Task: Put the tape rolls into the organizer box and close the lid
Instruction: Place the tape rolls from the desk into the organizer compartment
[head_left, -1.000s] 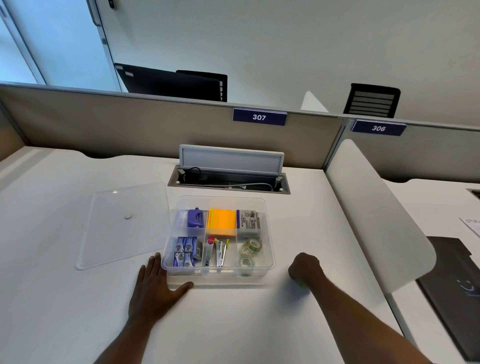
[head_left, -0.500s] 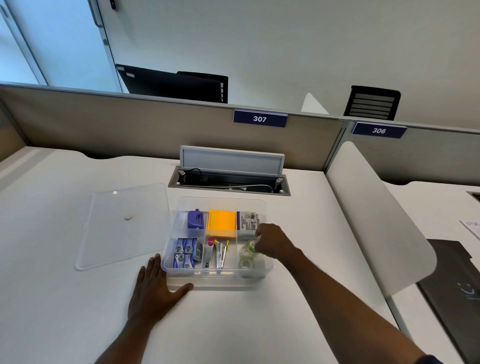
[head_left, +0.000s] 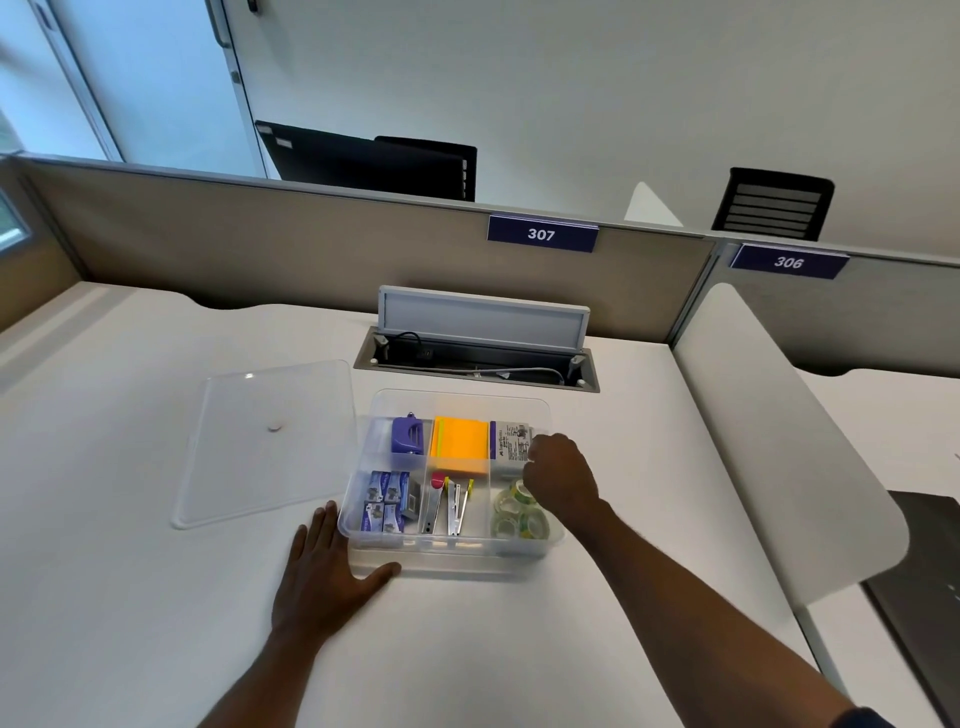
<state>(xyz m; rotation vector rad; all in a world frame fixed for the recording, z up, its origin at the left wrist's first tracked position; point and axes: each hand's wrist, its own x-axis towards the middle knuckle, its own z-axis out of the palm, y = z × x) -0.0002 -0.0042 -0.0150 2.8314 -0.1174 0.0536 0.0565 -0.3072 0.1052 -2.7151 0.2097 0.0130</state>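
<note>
Right hand (head_left: 561, 475) now over boxed tape rolls (head_left: 519, 512).

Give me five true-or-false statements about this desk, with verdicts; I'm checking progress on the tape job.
1. The lid lies flat on the desk, left of the organizer box. True.
2. The left hand is lifting the lid. False: it rests flat on the desk at the box's near-left corner.
3. The right hand is over the box's right side, above the tape rolls. True.
4. The tape rolls sit in the near-left compartment. False: near-right.
5. The orange pad is in the box's far row. True.
</note>
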